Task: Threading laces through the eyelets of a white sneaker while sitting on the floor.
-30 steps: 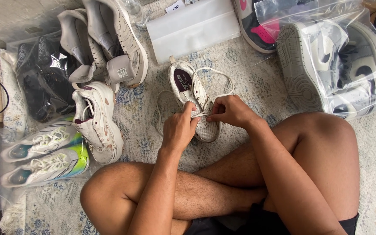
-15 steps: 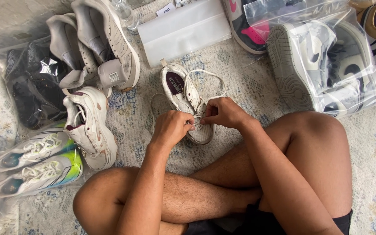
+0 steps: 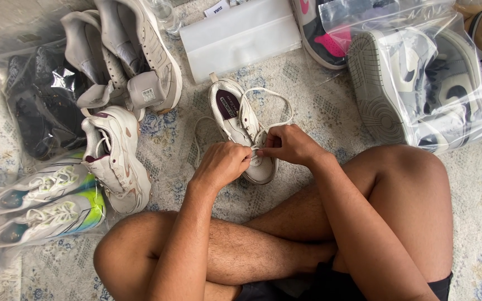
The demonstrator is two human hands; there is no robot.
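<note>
A white sneaker (image 3: 235, 114) with a dark purple insole lies on the patterned rug (image 3: 319, 111) in front of my crossed legs, toe toward me. Its white laces (image 3: 277, 100) loop out to both sides. My left hand (image 3: 221, 164) and my right hand (image 3: 288, 146) meet over the shoe's front half, each pinching a lace end near the lower eyelets. The fingertips almost touch. The toe of the shoe shows just below my hands.
The matching white sneaker (image 3: 115, 159) lies to the left. Grey shoes (image 3: 135, 56) and a black bagged pair (image 3: 40, 106) sit at upper left, bagged white and green shoes (image 3: 40, 206) at lower left. A white box (image 3: 241, 36) lies ahead, and bagged grey and white high-tops (image 3: 425, 83) at right.
The view shifted slightly, with the shoes drifting left and down. My hands stayed together on the laces over the shoe, working them with small finger movements.
</note>
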